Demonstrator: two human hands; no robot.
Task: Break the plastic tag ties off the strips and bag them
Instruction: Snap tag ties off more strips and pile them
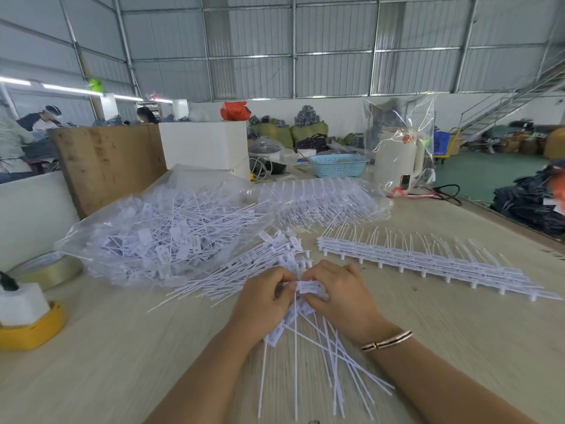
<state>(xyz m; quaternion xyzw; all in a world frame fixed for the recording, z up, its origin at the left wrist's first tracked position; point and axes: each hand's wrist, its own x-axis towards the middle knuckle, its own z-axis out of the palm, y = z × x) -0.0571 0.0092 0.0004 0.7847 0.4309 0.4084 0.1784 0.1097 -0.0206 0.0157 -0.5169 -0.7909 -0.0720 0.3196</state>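
The likeliest slip is the ties [308,341] fanning out of the grip and scattering over the desk [122,347], since their long tails splay loosely toward the bottom of the frame and only the tag ends are held. At center frame the left hand [264,296] and right hand [336,293] meet, fingers curled and pinching the tag heads between them. Unbroken strips [428,261] lie to the right, the bag [159,228] of loose ties to the upper left.

Grey corrugated metal walls [260,41] on steel framing, green floor [477,175], metal staircase [513,99] at right, pale wooden bench [91,347].
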